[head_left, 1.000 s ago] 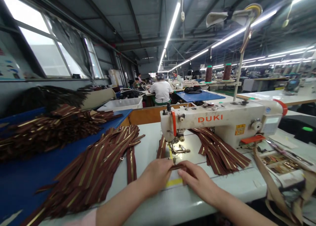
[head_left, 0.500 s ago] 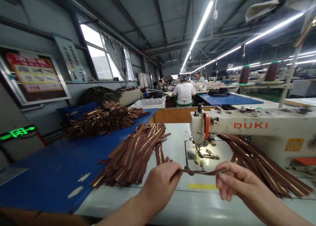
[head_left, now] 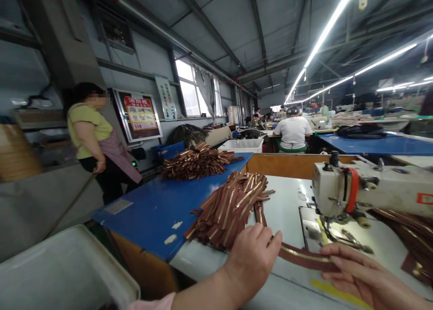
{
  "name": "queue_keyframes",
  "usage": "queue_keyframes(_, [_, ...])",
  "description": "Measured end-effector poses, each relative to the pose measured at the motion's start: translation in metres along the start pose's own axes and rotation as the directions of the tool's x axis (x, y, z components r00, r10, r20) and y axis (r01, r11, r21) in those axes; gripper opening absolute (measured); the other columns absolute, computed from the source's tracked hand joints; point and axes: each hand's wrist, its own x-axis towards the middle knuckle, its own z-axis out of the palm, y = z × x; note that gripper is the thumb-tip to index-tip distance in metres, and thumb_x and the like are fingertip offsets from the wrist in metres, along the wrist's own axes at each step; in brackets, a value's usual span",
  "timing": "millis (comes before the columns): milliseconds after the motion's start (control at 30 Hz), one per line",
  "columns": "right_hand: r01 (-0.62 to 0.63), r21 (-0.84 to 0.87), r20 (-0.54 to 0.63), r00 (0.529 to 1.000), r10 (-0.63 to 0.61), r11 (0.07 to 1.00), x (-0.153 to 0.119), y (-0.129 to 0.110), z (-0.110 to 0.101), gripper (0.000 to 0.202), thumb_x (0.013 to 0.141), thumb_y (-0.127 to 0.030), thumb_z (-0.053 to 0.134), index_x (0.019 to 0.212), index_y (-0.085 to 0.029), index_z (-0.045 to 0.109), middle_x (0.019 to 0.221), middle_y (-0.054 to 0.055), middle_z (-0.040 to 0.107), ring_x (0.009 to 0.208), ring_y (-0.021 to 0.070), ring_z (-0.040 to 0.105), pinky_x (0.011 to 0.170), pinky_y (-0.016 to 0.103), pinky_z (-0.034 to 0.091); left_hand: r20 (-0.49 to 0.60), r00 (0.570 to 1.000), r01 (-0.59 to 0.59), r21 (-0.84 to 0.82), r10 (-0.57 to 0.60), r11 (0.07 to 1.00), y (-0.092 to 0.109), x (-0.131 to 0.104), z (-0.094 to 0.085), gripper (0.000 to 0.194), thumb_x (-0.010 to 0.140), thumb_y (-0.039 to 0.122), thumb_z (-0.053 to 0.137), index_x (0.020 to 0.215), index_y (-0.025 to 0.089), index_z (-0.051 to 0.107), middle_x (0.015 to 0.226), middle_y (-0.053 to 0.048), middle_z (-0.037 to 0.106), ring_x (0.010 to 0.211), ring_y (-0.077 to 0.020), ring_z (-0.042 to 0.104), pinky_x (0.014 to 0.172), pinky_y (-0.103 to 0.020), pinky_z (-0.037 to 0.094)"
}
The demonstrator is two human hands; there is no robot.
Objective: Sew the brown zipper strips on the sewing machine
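A brown zipper strip with gold teeth stretches between my two hands, over the pale sewing table. My left hand has its fingers closed around one end; its fingertips are partly hidden. The other end is pinched between the thumb and fingers of my right hand. Just beyond my left hand lies a heap of similar brown zippers. Ahead of my right hand stands a white sewing machine, its needle area over a metal plate. More zippers lie to the right of that plate.
A blue table on the left bears another zipper pile. In the lower left is a white bin. A person in a yellow top stands on the left, holding a stick. Another person in white sits ahead.
The view has swung left, bringing the bin and the standing person into sight. The zipper strip has turned so its gold teeth show, still held between both hands.
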Motion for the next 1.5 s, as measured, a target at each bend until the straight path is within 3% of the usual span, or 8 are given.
queue_keyframes(267, [0.156,-0.215,-0.066,0.983,-0.174,0.964,0.029,0.008,-0.019,0.036,0.053,-0.045,0.078,0.074,-0.021,0.062,0.066,0.0,0.06,0.057,0.014,0.06,0.056,0.025,0.048,-0.067,0.998,0.005,-0.001,-0.005,1.0,-0.022,0.0,-0.019,0.027,0.096,0.012,0.036,0.115,0.014,0.056,0.101,-0.01,0.063,0.093,-0.0229,0.058,0.084,-0.039,0.049])
queue_keyframes(467, [0.203,-0.313,-0.053,0.972,-0.231,0.928,0.047,0.022,-0.018,0.033,0.058,-0.048,0.069,0.071,-0.02,0.058,0.054,-0.002,0.057,0.05,0.0135,0.054,0.053,0.025,0.043,0.322,0.941,0.099,0.019,-0.1,0.995,-0.032,-0.033,0.005,0.036,0.083,0.003,0.048,0.114,0.017,0.059,0.094,-0.009,0.068,0.083,-0.0232,0.064,0.074,-0.036,0.052])
queue_keyframes(567, [0.221,-0.3,-0.053,0.967,-0.247,0.928,0.051,0.022,-0.016,0.028,0.059,-0.044,0.065,0.07,-0.02,0.056,0.053,-0.002,0.058,0.049,0.0131,0.054,0.052,0.025,0.042,0.414,0.905,0.112,-0.015,-0.096,0.994,-0.027,-0.049,0.027,0.051,0.072,0.008,0.058,0.122,0.016,0.055,0.114,-0.015,0.065,0.1,-0.0288,0.062,0.083,-0.04,0.051])
queue_keyframes(667, [0.226,-0.297,-0.04,0.968,-0.248,0.928,0.049,0.019,-0.015,0.025,0.06,-0.04,0.064,0.071,-0.02,0.056,0.052,-0.003,0.059,0.048,0.0132,0.054,0.052,0.025,0.042,0.328,0.944,0.053,-0.099,-0.017,0.994,-0.016,-0.049,0.039,0.064,0.067,0.011,0.06,0.129,0.016,0.048,0.128,-0.017,0.057,0.113,-0.0314,0.055,0.091,-0.041,0.048])
queue_keyframes(800, [0.241,-0.287,-0.032,0.965,-0.261,0.927,0.049,0.017,-0.017,0.024,0.06,-0.038,0.065,0.071,-0.019,0.057,0.051,-0.003,0.059,0.047,0.0128,0.054,0.052,0.025,0.042,0.156,0.977,-0.105,-0.224,0.142,0.969,0.015,-0.018,0.047,0.048,0.077,0.01,0.051,0.124,0.018,0.049,0.12,-0.013,0.062,0.107,-0.026,0.058,0.087,-0.035,0.051])
queue_keyframes(1033, [0.267,-0.26,-0.039,0.957,-0.287,0.928,0.05,0.013,-0.022,0.025,0.061,-0.037,0.071,0.07,-0.018,0.057,0.055,-0.005,0.057,0.048,0.0102,0.054,0.051,0.024,0.045,0.066,0.991,-0.082,-0.36,0.113,0.929,0.066,0.05,0.067,0.024,0.08,0.005,0.052,0.1,0.018,0.056,0.094,-0.005,0.064,0.084,-0.0209,0.061,0.076,-0.033,0.055])
queue_keyframes(1333, [0.16,-0.294,-0.123,0.971,-0.203,0.942,0.05,0.002,-0.028,0.005,0.073,-0.019,0.062,0.075,-0.016,0.059,0.05,-0.007,0.053,0.047,0.01,0.056,0.052,0.022,0.047,-0.08,0.994,-0.107,-0.509,0.077,0.854,0.06,0.066,0.09,0.026,0.087,0.002,0.038,0.085,0.019,0.058,0.084,-0.005,0.062,0.081,-0.0202,0.061,0.075,-0.036,0.055])
queue_keyframes(1500, [0.248,-0.495,-0.18,0.908,-0.377,0.833,0.031,-0.002,-0.042,0.025,0.071,0.0,0.048,0.081,-0.016,0.065,0.055,-0.006,0.053,0.052,0.0087,0.052,0.053,0.019,0.041,-0.141,0.99,-0.082,-0.572,0.001,0.816,0.059,0.068,0.095,0.023,0.089,0.009,0.042,0.083,0.02,0.061,0.081,-0.003,0.063,0.079,-0.02,0.062,0.072,-0.034,0.055])
